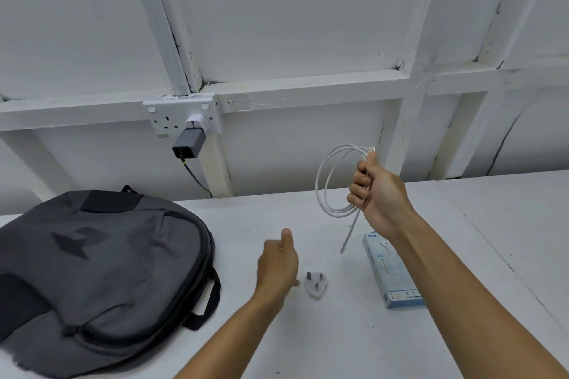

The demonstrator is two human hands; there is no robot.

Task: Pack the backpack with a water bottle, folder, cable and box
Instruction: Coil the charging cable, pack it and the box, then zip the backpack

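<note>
Right of centre frame: right hand (374, 194) raised above the white table (308, 332), fingers and thumb curled tight round a coiled white cable (328, 181), loops hanging to the left of the fist, one loose end trailing down toward the tabletop, the plug end poking up past the thumb. Lower centre: left hand (278, 261) hovering over the table, thumb up, fingers loosely curled and holding nothing (somewhat blurred). Just right of that hand: white three-pin plug (315, 284) lying on the table, pins up. Lower right: long pale blue box (392, 274) lying flat on the table, partly hidden under the right forearm. Lower left: grey backpack (92, 271) lying flat, zipped as far as visible, black carry handle toward centre frame. Upper left of centre, on the white panelled wall: double wall socket (160, 115) with a grey charger (187, 141) plugged in, dark lead dropping behind the table edge.
</note>
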